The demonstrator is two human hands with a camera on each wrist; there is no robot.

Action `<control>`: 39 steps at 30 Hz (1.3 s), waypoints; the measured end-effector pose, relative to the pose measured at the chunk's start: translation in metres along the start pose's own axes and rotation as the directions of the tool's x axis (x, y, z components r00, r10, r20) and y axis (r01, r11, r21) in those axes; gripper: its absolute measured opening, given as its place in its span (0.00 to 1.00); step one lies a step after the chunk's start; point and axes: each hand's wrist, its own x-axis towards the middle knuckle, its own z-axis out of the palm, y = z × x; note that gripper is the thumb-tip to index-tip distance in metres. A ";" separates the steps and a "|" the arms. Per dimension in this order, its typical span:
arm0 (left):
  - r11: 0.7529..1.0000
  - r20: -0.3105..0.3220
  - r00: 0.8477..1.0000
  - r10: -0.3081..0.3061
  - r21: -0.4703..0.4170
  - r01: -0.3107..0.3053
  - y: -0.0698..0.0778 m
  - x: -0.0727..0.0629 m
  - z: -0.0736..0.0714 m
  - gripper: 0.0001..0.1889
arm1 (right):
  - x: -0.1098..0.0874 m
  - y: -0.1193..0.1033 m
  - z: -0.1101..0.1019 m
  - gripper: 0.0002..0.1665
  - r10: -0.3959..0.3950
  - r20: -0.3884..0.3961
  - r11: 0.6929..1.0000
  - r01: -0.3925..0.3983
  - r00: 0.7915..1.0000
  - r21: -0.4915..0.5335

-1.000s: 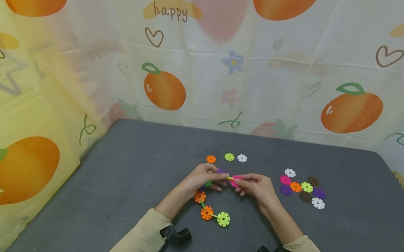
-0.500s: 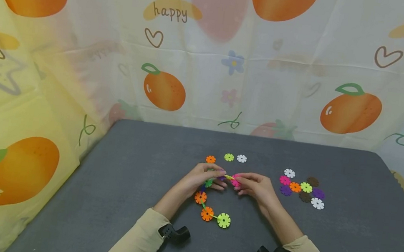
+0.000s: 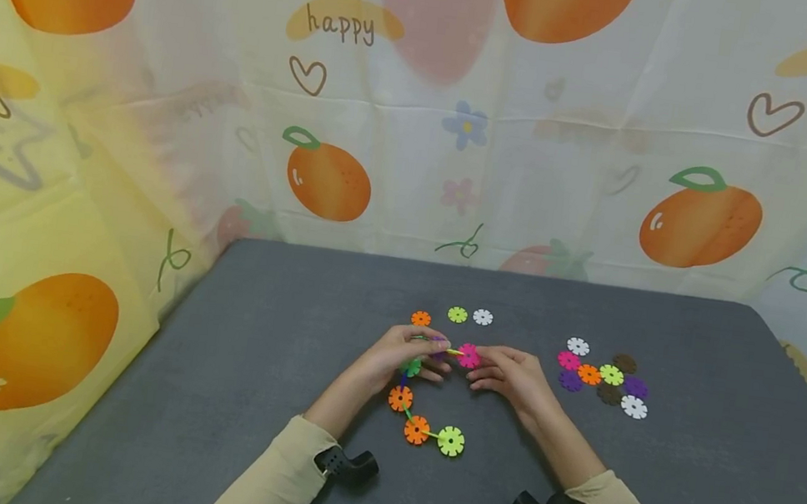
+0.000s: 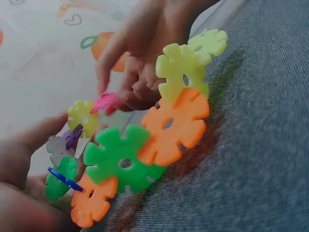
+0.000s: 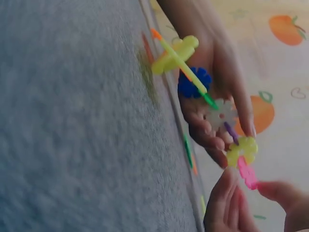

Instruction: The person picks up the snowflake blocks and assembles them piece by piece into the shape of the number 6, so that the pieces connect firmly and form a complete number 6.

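A chain of interlocking plastic snowflake discs curves from my left hand (image 3: pixel 390 360) down to the table. My left thumb and fingers pinch it near the purple disc (image 5: pixel 231 131) and a yellow-green disc (image 4: pixel 83 118). A pink disc (image 3: pixel 469 356) is slotted onto that yellow-green one at the chain's end. My right hand (image 3: pixel 517 384) has its fingertips at the pink disc's outer edge; in the right wrist view its thumb and fingers stand apart around it. Green (image 4: pixel 123 162), orange (image 4: pixel 176 126) and yellow-green (image 4: pixel 183 72) discs make up the other stretch. Part of the chain hides behind my left fingers.
Loose discs lie behind my hands: an orange disc (image 3: pixel 421 319), a yellow-green disc (image 3: pixel 457 315) and a white disc (image 3: pixel 483 317). To the right, a group of several discs (image 3: pixel 589 374) lies on the grey table (image 3: pixel 276 304). A printed curtain (image 3: pixel 411 186) stands behind.
My right fingers have drawn back slightly from the pink disc, and more of its face shows. The chain's lower end has shifted a little toward me and to the right.
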 end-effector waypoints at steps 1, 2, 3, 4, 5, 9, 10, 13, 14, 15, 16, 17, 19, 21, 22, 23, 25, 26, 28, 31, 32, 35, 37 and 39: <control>1.000 0.002 1.000 0.005 0.001 -0.005 0.000 0.000 0.000 0.21 | 0.000 0.000 0.000 0.26 -0.002 -0.005 1.000 0.002 1.000 0.005; 1.000 0.004 1.000 0.013 0.003 -0.013 -0.001 0.000 0.000 0.21 | 0.001 0.001 0.000 0.25 -0.009 -0.010 1.000 0.009 1.000 0.001; 1.000 0.009 1.000 0.024 0.012 -0.024 -0.002 0.000 0.000 0.21 | 0.001 0.001 0.000 0.24 -0.020 -0.015 1.000 0.020 1.000 -0.007; 0.999 0.015 0.999 0.033 0.017 -0.033 -0.002 0.000 0.001 0.21 | 0.001 0.001 0.000 0.23 -0.034 -0.018 0.999 0.033 0.999 -0.019; 0.999 0.022 0.999 0.042 0.022 -0.042 -0.003 0.000 0.001 0.20 | 0.001 0.001 0.000 0.22 -0.048 -0.022 0.998 0.047 0.999 -0.032; 0.998 0.060 0.997 0.051 0.033 -0.053 -0.003 0.001 0.003 0.22 | 0.002 0.003 0.002 0.20 -0.066 -0.041 0.997 0.064 0.997 -0.039; 0.999 0.065 0.997 0.040 0.029 -0.042 -0.002 0.000 0.002 0.22 | 0.002 0.003 0.002 0.20 -0.062 -0.039 0.998 0.061 0.997 -0.033; 0.999 0.053 0.999 0.010 0.034 -0.011 0.001 0.001 -0.002 0.26 | 0.002 0.003 0.002 0.20 -0.039 -0.045 0.999 0.039 0.998 0.001; 0.999 0.036 0.999 -0.004 0.044 0.002 0.002 0.000 -0.004 0.26 | 0.002 0.003 0.002 0.20 -0.031 -0.047 0.999 0.031 0.998 0.006; 0.998 0.017 1.000 -0.014 0.057 0.013 0.003 0.000 -0.007 0.26 | 0.002 0.003 0.001 0.21 -0.025 -0.044 1.000 0.026 0.999 0.008; 0.997 0.005 1.000 -0.025 0.067 0.024 0.004 0.000 -0.010 0.26 | 0.002 0.003 0.000 0.21 -0.020 -0.044 1.000 0.021 0.999 0.011; 0.997 0.003 1.000 -0.028 0.079 0.027 0.004 -0.001 -0.012 0.25 | 0.002 0.003 -0.001 0.22 -0.014 -0.045 1.000 0.015 0.999 0.016; 0.995 0.007 1.000 -0.030 0.092 0.029 0.005 -0.001 -0.016 0.22 | 0.001 0.003 -0.002 0.22 -0.007 -0.043 1.000 0.008 0.999 0.024; 0.996 0.040 0.999 -0.017 0.088 0.013 0.005 -0.002 -0.018 0.19 | 0.000 0.003 -0.002 0.23 -0.011 -0.033 1.000 0.012 0.999 0.022; 0.997 0.059 0.998 -0.006 0.078 0.001 0.004 -0.003 -0.018 0.18 | 0.000 0.002 -0.001 0.23 -0.016 -0.030 1.000 0.017 0.999 0.018; 0.997 0.071 0.997 0.008 0.070 -0.013 0.004 -0.003 -0.018 0.17 | 0.000 0.002 -0.001 0.23 -0.022 -0.030 1.000 0.023 0.999 0.015; 0.998 0.077 0.997 0.022 0.052 -0.026 0.003 -0.003 -0.017 0.15 | 0.000 0.002 0.002 0.23 -0.036 -0.033 0.999 0.037 0.999 0.007; 0.998 0.078 0.997 0.027 0.053 -0.032 0.003 -0.003 -0.016 0.15 | 0.000 0.002 0.002 0.23 -0.043 -0.034 0.999 0.043 0.999 0.001; 0.998 0.072 0.997 0.025 0.053 -0.028 0.002 -0.002 -0.015 0.16 | -0.001 0.001 0.004 0.22 -0.046 -0.044 0.999 0.045 0.998 -0.008; 0.998 0.054 0.999 0.006 0.064 -0.010 0.002 -0.001 -0.015 0.17 | -0.001 0.001 0.003 0.24 -0.040 -0.046 0.999 0.039 0.998 -0.013; 0.998 0.045 0.999 -0.003 0.066 0.000 0.002 -0.001 -0.015 0.17 | -0.001 0.001 0.002 0.25 -0.034 -0.042 0.999 0.034 0.999 -0.015; 0.997 0.027 1.000 -0.015 0.072 0.013 0.001 -0.001 -0.016 0.17 | 0.000 0.002 0.001 0.27 -0.015 -0.028 1.000 0.015 0.999 -0.017; 0.997 0.015 1.000 -0.021 0.071 0.020 0.001 -0.001 -0.018 0.17 | 0.001 0.003 0.000 0.27 0.001 -0.014 1.000 -0.001 1.000 -0.023; 0.997 0.008 1.000 -0.019 0.072 0.019 0.001 -0.001 -0.019 0.17 | 0.001 0.003 0.001 0.27 0.012 0.001 1.000 -0.011 1.000 -0.029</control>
